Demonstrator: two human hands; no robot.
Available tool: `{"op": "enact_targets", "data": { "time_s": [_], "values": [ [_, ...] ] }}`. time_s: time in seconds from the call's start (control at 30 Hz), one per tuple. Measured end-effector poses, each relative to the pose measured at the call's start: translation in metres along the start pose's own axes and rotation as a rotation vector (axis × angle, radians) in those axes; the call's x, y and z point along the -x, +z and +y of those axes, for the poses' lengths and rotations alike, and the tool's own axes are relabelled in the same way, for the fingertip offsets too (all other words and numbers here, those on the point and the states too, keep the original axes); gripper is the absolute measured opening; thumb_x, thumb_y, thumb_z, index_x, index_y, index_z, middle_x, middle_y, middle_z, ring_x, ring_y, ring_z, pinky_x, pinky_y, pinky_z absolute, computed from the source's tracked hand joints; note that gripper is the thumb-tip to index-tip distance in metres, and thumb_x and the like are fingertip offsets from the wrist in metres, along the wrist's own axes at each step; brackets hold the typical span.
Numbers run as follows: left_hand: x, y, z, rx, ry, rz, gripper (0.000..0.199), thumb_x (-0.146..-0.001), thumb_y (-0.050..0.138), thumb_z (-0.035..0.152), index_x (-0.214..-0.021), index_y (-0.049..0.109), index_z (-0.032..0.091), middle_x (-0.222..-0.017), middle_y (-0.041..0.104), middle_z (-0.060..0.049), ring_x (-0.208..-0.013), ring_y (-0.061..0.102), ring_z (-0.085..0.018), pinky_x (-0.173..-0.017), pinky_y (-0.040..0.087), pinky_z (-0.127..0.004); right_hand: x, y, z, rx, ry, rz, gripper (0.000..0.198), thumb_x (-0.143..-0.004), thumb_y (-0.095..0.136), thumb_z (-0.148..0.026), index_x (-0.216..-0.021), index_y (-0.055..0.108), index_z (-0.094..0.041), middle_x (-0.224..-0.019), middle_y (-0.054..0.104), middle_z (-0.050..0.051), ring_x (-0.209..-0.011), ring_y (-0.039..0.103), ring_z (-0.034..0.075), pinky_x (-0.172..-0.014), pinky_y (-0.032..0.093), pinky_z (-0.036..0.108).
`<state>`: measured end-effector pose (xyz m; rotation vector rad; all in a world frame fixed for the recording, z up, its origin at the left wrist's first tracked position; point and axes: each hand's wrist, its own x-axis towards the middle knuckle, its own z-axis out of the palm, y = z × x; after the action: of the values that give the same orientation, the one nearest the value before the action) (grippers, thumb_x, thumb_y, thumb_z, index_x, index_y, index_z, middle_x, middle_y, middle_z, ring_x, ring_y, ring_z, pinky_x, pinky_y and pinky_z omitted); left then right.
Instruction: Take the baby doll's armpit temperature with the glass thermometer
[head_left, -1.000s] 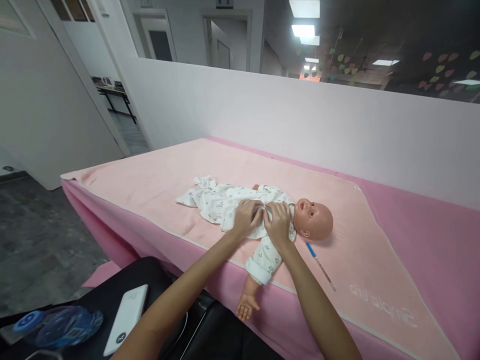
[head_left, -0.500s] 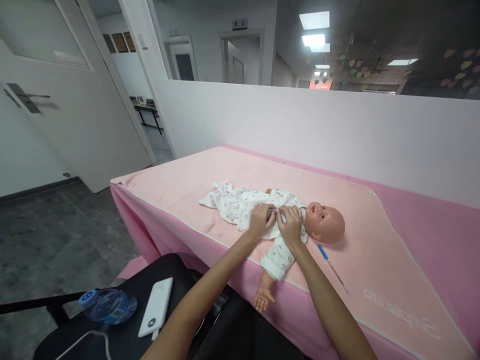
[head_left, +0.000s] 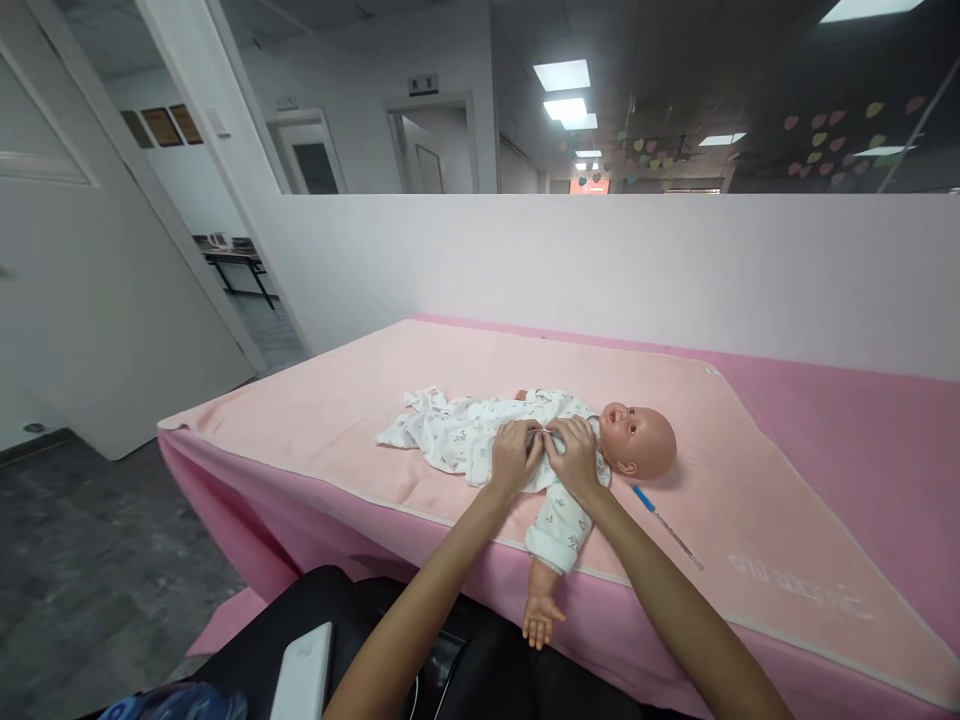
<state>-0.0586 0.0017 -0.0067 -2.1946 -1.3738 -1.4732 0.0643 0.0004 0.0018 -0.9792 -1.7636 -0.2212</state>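
A baby doll (head_left: 639,441) lies on its back, head to the right, in a white patterned baby outfit (head_left: 459,432). My left hand (head_left: 514,455) and my right hand (head_left: 573,455) meet over its chest, fingers pinched at the front of the outfit. A thin white strip, perhaps a tie, shows between the fingertips; the rest is hidden by my fingers. One doll arm (head_left: 543,603) hangs over the near edge, its sleeve below my right wrist. To the right of my right forearm lies a thermometer-like stick (head_left: 667,527) with a blue end.
A pink mat (head_left: 315,420) covers the table, against a white half wall (head_left: 600,260) with glass above. On a black chair at the lower left are a white power bank (head_left: 303,672) and a plastic bottle (head_left: 180,703). A door (head_left: 97,290) stands at far left.
The camera view has shifted and levelled, so the bottle and power bank sit lower in the picture. Both hands stay pinched at the outfit's front, with only slight finger movement.
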Motion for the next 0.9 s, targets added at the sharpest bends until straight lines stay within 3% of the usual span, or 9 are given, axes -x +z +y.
{"op": "enact_targets", "data": {
  "time_s": [0.57, 0.8, 0.9],
  "values": [
    [-0.002, -0.003, 0.003, 0.022, -0.024, 0.023, 0.006, -0.08, 0.045, 0.021, -0.081, 0.051, 0.02, -0.076, 0.06, -0.002, -0.075, 0.053, -0.018, -0.071, 0.039, -0.033, 0.0, 0.0, 0.001, -0.011, 0.003, 0.014, 0.01, -0.079, 0.049, -0.016, -0.073, 0.055, -0.02, -0.075, 0.064, 0.001, -0.077, 0.055, 0.016, -0.086, 0.036, 0.034],
    [-0.004, -0.018, -0.007, 0.003, -0.172, 0.165, 0.017, -0.07, 0.039, 0.008, -0.069, 0.051, 0.021, -0.073, 0.059, -0.003, -0.077, 0.05, -0.021, -0.072, 0.036, -0.037, -0.001, -0.003, -0.003, -0.029, -0.019, 0.034, 0.01, -0.077, 0.047, -0.014, -0.073, 0.053, -0.02, -0.076, 0.063, 0.001, -0.076, 0.055, 0.015, -0.088, 0.035, 0.035],
    [-0.003, -0.022, -0.011, -0.012, -0.172, 0.17, 0.018, -0.067, 0.04, 0.007, -0.068, 0.051, 0.021, -0.072, 0.059, -0.003, -0.078, 0.049, -0.022, -0.072, 0.036, -0.038, -0.002, -0.005, -0.005, -0.036, -0.022, 0.026, 0.01, -0.077, 0.046, -0.013, -0.074, 0.053, -0.02, -0.075, 0.063, 0.001, -0.077, 0.054, 0.016, -0.088, 0.036, 0.035]
  ]
}}
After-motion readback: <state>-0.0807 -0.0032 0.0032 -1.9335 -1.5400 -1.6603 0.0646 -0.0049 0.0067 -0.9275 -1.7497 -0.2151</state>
